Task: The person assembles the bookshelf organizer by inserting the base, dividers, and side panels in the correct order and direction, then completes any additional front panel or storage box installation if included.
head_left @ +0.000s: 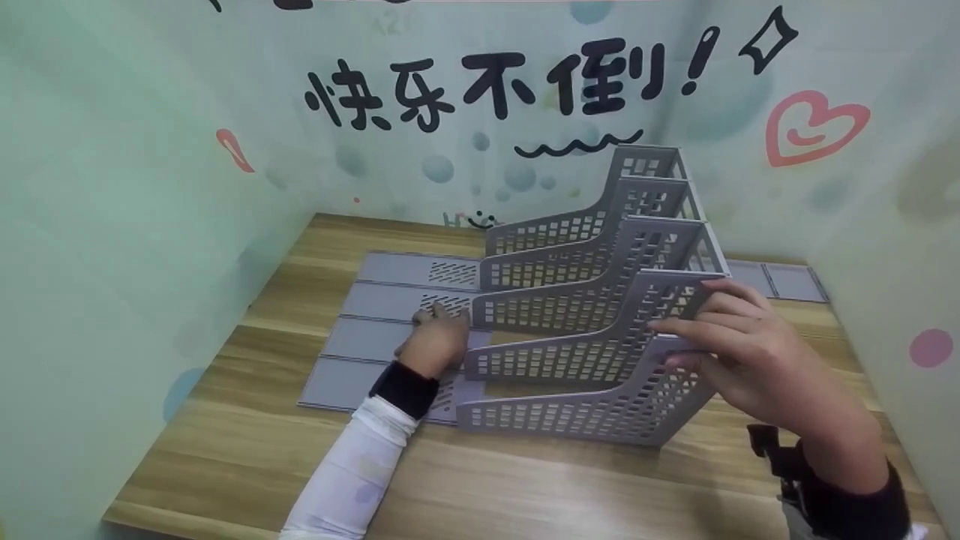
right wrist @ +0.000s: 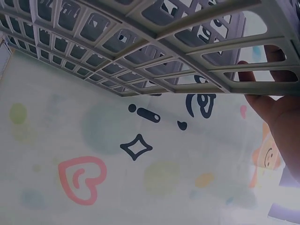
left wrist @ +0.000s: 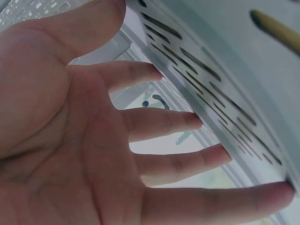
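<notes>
A grey plastic file rack (head_left: 547,414) with several upright lattice dividers stands on the wooden table. Flat grey panels (head_left: 349,381), with slots near the dividers, extend to its left. My left hand (head_left: 439,339) reaches down onto the slotted part, beside the dividers' low ends. In the left wrist view, its spread, fairly straight fingers (left wrist: 164,126) touch the slotted panel's edge. With thumb and fingers, my right hand (head_left: 754,352) grips the tall upper right corner of the rack at the nearest dividers. The right wrist view shows the lattice (right wrist: 136,61) close up, with part of that hand (right wrist: 281,117) behind it.
More flat grey panels (head_left: 795,281) lie beyond the rack's right side. The wooden tabletop (head_left: 315,465) spreads out in front and to the left. A printed cloth backdrop (head_left: 225,82) with writing and a heart encloses the back and sides.
</notes>
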Motion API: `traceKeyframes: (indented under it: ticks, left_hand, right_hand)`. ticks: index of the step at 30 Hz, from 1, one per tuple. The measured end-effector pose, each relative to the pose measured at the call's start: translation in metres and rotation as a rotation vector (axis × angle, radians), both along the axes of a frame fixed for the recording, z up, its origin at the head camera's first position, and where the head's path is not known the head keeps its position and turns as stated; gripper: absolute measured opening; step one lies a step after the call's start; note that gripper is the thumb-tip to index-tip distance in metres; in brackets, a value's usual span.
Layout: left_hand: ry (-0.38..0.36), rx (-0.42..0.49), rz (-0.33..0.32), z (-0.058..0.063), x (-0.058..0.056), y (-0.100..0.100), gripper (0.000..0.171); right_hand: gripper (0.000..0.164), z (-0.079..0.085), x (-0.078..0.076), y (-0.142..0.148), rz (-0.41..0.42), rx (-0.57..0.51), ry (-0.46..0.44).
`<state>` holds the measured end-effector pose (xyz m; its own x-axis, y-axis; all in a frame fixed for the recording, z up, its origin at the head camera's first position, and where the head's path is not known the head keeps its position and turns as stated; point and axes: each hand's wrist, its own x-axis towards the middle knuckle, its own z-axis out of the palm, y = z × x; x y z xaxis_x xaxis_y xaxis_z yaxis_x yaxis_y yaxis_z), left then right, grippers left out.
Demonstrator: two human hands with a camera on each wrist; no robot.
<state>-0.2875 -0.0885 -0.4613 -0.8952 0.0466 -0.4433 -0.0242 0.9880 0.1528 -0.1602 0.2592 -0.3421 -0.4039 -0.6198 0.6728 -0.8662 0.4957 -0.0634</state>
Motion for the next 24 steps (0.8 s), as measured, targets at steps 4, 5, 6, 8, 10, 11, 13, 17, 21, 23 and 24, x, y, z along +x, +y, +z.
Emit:
traceKeyframes:
  ticks: [4, 5, 6, 8, 10, 11, 13, 17, 21, 23, 24]
  left_hand:
    - [-0.001, -0.026, -0.026, -0.001, -0.002, 0.000, 0.069]
    - [-0.005, -0.026, -0.024, -0.001, -0.002, 0.000, 0.069]
    - [-0.007, -0.028, -0.025, -0.001, -0.002, 0.000, 0.070]
    - [-0.008, -0.026, -0.023, -0.001, -0.002, 0.000, 0.070]
    - [-0.004, -0.025, -0.023, -0.002, -0.001, 0.000, 0.070]
    - [0.001, -0.021, -0.019, -0.001, -0.001, 0.000, 0.069]
    - [0.011, -0.011, -0.012, -0.001, 0.000, 0.000, 0.068]
    - [0.029, -0.005, -0.009, -0.001, 0.002, 0.001, 0.065]
    - [0.028, -0.023, -0.057, -0.001, 0.001, -0.003, 0.070]
    - [0.016, -0.019, -0.107, 0.001, -0.002, -0.009, 0.070]
    - [0.005, -0.014, -0.144, 0.002, -0.004, -0.012, 0.069]
  right_hand:
    - [0.040, 0.000, 0.000, -0.001, -0.006, -0.004, 0.013]
    - [0.040, 0.000, 0.000, -0.001, -0.013, 0.002, 0.014]
    - [0.040, 0.000, 0.000, -0.001, -0.015, 0.007, 0.015]
    - [0.041, 0.000, 0.000, -0.001, -0.019, 0.014, 0.014]
    - [0.041, 0.001, 0.000, -0.001, -0.017, 0.018, 0.014]
    - [0.041, 0.001, 0.000, -0.001, -0.016, 0.022, 0.013]
    - [0.041, 0.001, 0.001, -0.001, -0.023, 0.030, 0.014]
    - [0.043, 0.001, 0.005, -0.005, -0.066, 0.045, 0.026]
    - [0.044, 0.001, 0.010, -0.012, -0.107, 0.071, 0.066]
    - [0.043, 0.001, 0.010, -0.015, -0.109, 0.075, 0.086]
    - [0.043, 0.000, 0.010, -0.016, -0.111, 0.071, 0.089]
